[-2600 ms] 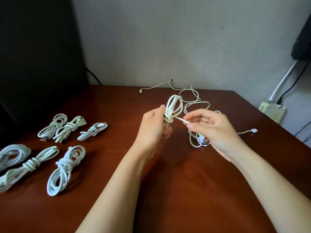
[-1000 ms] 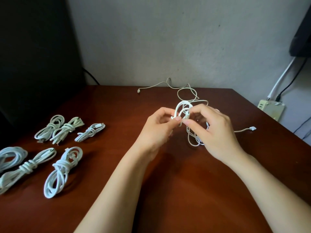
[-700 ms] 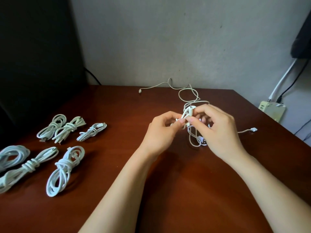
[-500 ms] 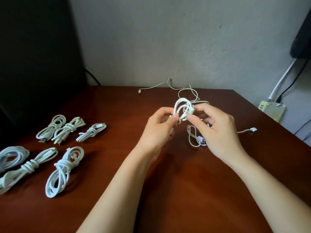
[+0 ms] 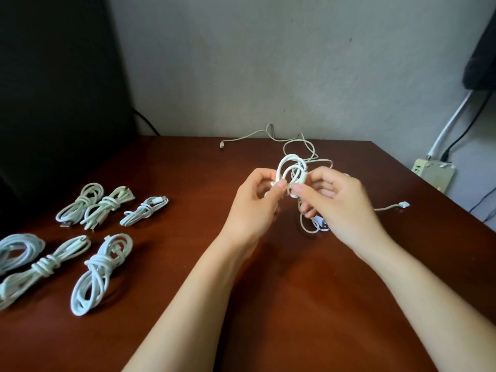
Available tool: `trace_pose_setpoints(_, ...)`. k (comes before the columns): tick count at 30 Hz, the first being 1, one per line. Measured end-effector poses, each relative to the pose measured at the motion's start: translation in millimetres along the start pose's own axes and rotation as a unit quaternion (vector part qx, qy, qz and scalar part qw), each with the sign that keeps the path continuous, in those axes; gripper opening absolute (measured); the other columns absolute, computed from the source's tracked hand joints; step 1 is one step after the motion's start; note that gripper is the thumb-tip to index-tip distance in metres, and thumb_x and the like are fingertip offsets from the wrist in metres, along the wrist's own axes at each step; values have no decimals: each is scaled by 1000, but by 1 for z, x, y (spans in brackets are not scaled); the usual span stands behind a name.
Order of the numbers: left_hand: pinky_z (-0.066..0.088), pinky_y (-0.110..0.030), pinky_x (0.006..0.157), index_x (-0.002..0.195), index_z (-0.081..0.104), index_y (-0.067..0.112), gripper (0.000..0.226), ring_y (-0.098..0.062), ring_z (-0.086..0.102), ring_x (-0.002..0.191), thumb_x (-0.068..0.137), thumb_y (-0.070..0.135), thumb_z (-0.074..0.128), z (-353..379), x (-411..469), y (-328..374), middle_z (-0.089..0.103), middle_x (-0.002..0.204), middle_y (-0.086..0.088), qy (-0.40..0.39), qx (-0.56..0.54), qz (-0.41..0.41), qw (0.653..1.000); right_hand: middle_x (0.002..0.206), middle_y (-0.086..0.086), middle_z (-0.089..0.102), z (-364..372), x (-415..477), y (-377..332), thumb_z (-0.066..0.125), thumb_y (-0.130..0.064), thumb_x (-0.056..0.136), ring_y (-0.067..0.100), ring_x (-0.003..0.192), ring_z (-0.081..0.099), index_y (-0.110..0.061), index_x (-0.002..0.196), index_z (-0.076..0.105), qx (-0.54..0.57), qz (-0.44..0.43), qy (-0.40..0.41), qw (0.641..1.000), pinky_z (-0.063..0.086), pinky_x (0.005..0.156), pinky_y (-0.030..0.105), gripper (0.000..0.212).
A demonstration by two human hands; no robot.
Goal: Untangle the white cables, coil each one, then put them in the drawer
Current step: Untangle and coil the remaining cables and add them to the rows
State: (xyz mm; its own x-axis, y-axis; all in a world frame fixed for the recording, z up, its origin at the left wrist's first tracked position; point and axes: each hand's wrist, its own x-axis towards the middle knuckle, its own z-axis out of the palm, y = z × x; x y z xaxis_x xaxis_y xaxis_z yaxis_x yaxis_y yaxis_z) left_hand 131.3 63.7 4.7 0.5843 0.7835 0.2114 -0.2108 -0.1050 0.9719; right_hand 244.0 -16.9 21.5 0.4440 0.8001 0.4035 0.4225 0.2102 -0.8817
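Roughly mid-table, a small coil of smooth white cable (image 5: 291,167) stands upright in rounded loops between both hands. The left hand (image 5: 251,210) pinches the coil's lower left side between thumb and forefinger. The right hand (image 5: 342,208) pinches its lower right side the same way, so each grip is narrow and closed on the cable.

Behind and under the right hand, a loose tangle of thin white cables (image 5: 308,154) sprawls on the table. One flat white plug (image 5: 404,204) trails out to the right, and a grey-tipped end (image 5: 222,145) reaches left along the far edge.

On the left side lie six wound bundles of white cable (image 5: 99,272) in two rows of three. Most are drawn into long loops and cinched round the middle, and the near row looks thicker than the far row.

The glossy reddish-brown wooden table (image 5: 295,304) runs back to a matt grey plastered wall (image 5: 268,63). A tall black panel (image 5: 53,89) fills the far left. Beyond the table's right edge sits a beige plastic power strip (image 5: 432,173), with a black lead (image 5: 461,135) and a white lead (image 5: 448,122) rising from it.
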Motion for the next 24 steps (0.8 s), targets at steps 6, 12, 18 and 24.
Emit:
trace_pose_setpoints(6, 34, -18, 50, 99, 56, 17, 5, -7, 41, 54, 98, 15, 51, 1, 1, -4, 59, 72, 4, -1, 38, 51, 998, 63, 2, 69, 1, -3, -4, 73, -9, 81, 8, 45, 55, -11, 81, 67, 5, 16, 47, 999, 48, 51, 18, 6)
trace_pose_setpoints(12, 40, -28, 64, 99, 55, 21, 5, -6, 46, 61, 98, 19, 51, 6, 1, -10, 60, 72, 9, 3, 131, 122, 984, 53, 7, 65, -9, 2, -7, 78, -11, 75, 9, 41, 49, -11, 71, 71, 0, 82, 54, 995, 45, 51, 17, 8)
trace_pose_setpoints(18, 37, -14, 62, 106, 54, 18, 8, -9, 47, 67, 98, 19, 51, 10, -5, -8, 58, 77, -3, 11, 205, 166, 964, 61, 4, 67, -16, 2, -13, 80, -9, 73, 6, 40, 44, -7, 69, 71, 0, 142, 12, 990, 40, 43, 15, 10)
trace_pose_setpoints(24, 38, -10, 63, 103, 52, 9, 7, 2, 47, 68, 99, 12, 48, 15, -6, -8, 53, 78, 13, -6, 174, 150, 973, 62, 15, 61, -17, 3, -9, 79, -6, 72, 8, 41, 45, -4, 68, 70, -31, 161, -5, 987, 40, 44, 16, 10)
